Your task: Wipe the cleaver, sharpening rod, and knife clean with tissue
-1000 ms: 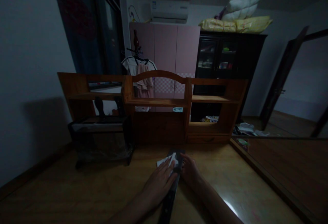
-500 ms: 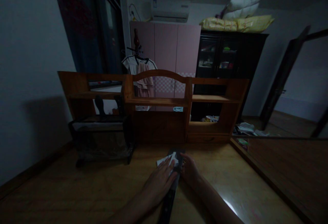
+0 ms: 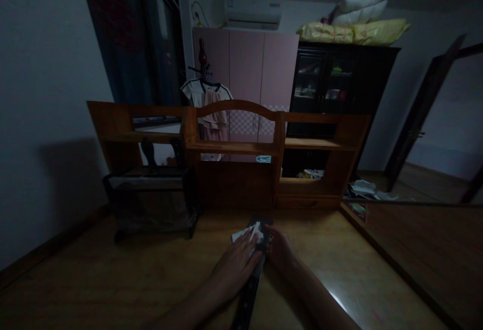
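A long dark flat object (image 3: 247, 297) lies on the wooden desk (image 3: 113, 284), running from the near edge toward the shelf unit. A crumpled white tissue or cloth (image 3: 252, 233) rests on its far end. My left hand (image 3: 236, 267) lies flat over the dark object, fingers stretched out onto the white tissue. On the other side of the object sits my right hand (image 3: 279, 250), its fingers curled against the far end. The dim light hides what the object is.
A wooden shelf unit (image 3: 234, 149) stands along the back of the desk. A dark wire rack (image 3: 151, 204) sits at its left foot. The desk's right edge (image 3: 381, 254) drops to the floor. Behind are a pink wardrobe (image 3: 260, 68) and a dark cabinet (image 3: 339, 83).
Both hands stay in the same place on the dark object and the tissue. Only the view has shifted slightly.
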Demonstrator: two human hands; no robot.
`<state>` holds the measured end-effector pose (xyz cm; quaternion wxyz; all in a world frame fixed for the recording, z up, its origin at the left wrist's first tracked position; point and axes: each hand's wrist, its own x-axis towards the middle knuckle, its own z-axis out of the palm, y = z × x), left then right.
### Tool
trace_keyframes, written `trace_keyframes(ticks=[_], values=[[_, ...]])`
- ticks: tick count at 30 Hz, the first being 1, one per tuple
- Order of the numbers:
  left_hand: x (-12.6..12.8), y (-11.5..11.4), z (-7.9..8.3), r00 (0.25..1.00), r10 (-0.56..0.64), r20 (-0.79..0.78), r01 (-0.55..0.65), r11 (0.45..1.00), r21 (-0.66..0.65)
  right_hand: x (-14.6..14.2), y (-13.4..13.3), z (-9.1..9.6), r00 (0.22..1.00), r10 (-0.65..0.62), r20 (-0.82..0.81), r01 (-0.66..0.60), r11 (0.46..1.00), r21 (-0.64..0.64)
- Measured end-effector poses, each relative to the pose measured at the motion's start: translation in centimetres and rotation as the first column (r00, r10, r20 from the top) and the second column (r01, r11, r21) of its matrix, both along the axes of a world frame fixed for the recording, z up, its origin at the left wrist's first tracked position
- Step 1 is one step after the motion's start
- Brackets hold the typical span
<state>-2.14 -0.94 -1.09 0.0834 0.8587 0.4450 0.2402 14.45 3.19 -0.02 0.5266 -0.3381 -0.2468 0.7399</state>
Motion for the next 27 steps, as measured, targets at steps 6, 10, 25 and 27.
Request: trace_keyframes(ticks=[6,10,25,27], values=[[0.0,-0.1,0.1,1.0,-0.005,0.001,0.005,1.0,0.015,0.0,0.3,-0.5,1.0,0.012,0.005,-0.011,0.999,-0.045],[0.1,0.0,0.0,1.0,-0.006,-0.006,0.006,1.0,0.021,0.1,0.6,-0.9,1.0,0.001,-0.012,-0.002,0.999,-0.043],[0.0,-0.2,0.6,0.999,-0.011,-0.044,0.012,1.0,0.018,0.0,0.7,-1.2,0.999,0.025,0.039,-0.023,0.998,-0.057],[0.0,-0.2,0.7,0.999,-0.012,-0.049,0.013,1.0,0.022,0.0,0.7,-1.2,0.999,0.024,0.034,-0.022,0.998,-0.052]])
